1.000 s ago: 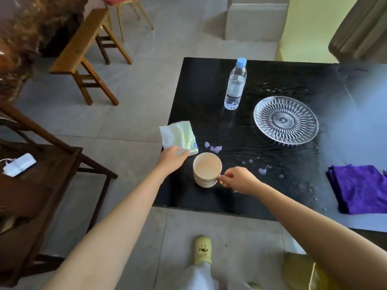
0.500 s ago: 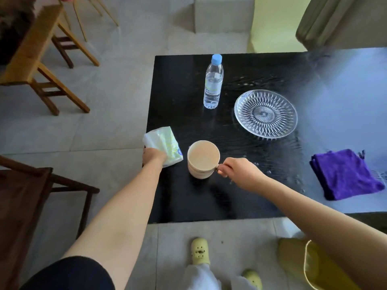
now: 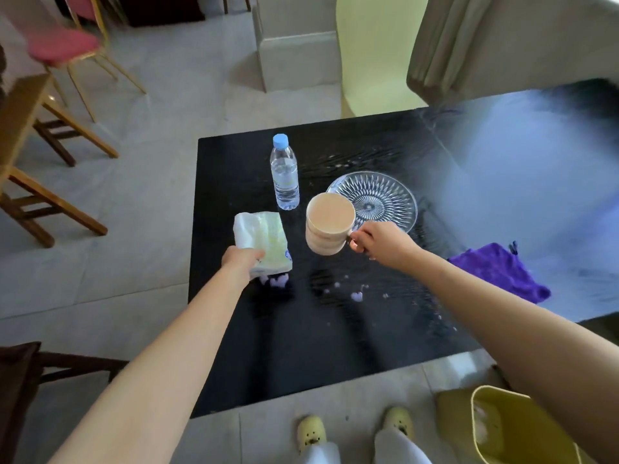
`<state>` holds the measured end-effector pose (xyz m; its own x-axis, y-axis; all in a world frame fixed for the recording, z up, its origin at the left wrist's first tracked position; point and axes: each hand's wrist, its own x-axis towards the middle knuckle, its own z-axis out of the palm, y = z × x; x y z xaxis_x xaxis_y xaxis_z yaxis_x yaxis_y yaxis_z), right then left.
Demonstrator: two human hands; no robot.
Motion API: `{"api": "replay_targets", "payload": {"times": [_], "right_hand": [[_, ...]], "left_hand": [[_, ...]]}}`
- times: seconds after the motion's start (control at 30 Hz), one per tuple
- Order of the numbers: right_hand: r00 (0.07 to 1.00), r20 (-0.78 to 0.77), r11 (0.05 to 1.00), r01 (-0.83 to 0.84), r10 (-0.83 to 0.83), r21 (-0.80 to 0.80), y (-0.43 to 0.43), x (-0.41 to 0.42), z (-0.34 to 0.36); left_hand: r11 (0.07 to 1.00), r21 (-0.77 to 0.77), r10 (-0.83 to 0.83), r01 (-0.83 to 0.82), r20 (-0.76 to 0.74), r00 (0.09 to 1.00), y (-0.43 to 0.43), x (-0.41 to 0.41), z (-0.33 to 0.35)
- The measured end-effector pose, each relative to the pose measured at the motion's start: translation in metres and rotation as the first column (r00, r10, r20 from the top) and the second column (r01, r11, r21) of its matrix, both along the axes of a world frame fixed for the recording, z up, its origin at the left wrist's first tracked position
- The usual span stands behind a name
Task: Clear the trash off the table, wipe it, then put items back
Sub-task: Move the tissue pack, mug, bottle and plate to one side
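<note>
Over the black table (image 3: 234, 363), the left hand (image 3: 242, 263) grips a soft pale-green tissue pack (image 3: 262, 242) while the right hand (image 3: 380, 243) pinches the handle of a beige ribbed mug (image 3: 327, 223), both lifted above small pale-purple paper scraps (image 3: 355, 295).

Black glossy rectangular bench (image 3: 335, 346): top streaked with wet patches.
Pale purple paper scraps (image 3: 356, 295): small bits scattered on the bench near its front, a larger clump (image 3: 278, 281) at the left.
Soft plastic tissue pack, white and pale green (image 3: 264, 241): held above the bench at its near end, tilted.
Beige ribbed mug (image 3: 330, 224): held by its handle, raised, upright.
Clear plastic water bottle with blue cap (image 3: 284, 174): upright.
Clear cut-glass round plate (image 3: 385, 199): flat, right of the bottle.
Folded purple cloth (image 3: 495, 272): at the right edge.
</note>
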<state>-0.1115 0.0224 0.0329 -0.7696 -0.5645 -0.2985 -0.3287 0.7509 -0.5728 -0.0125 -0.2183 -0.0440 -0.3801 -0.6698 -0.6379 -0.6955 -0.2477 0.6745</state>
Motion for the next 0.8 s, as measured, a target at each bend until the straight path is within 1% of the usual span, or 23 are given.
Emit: {"api": "replay_targets", "payload": {"times": [0.07,0.1,0.2,0.3,0.43,0.57,0.8], "right_hand": [[0.995,0.055,0.996,0.080,-0.078,-0.045,0.011,-0.020,0.009],[0.994,0.064,0.995,0.093,-0.090,-0.045,0.019,-0.031,0.014],[0.992,0.053,0.991,0.118,-0.114,-0.066,0.050,-0.069,0.022],[0.991,0.009,0.990,0.132,-0.132,-0.049,0.080,-0.103,0.026],[0.985,-0.015,0.984,0.171,-0.171,-0.044,0.140,-0.160,0.027],[0.971,-0.069,0.973,0.231,-0.229,0.021,0.202,-0.216,0.019],[0.926,-0.051,0.923,0.376,-0.373,0.084,0.287,-0.301,-0.023]], "left_hand": [[0.998,0.058,-0.037,0.039,-0.041,0.998,0.021,-0.025,0.013],[0.995,0.088,-0.050,0.056,-0.070,0.996,0.034,-0.038,0.019],[0.979,0.192,-0.036,0.069,-0.170,0.985,0.073,-0.078,0.033],[0.957,0.282,0.005,0.064,-0.237,0.971,0.103,-0.112,0.044],[0.940,0.335,0.028,0.062,-0.256,0.966,0.156,-0.168,0.052],[0.929,0.356,0.005,0.101,-0.285,0.959,0.214,-0.225,0.052],[0.917,0.372,-0.053,0.147,-0.251,0.966,0.306,-0.298,0.035]]}}
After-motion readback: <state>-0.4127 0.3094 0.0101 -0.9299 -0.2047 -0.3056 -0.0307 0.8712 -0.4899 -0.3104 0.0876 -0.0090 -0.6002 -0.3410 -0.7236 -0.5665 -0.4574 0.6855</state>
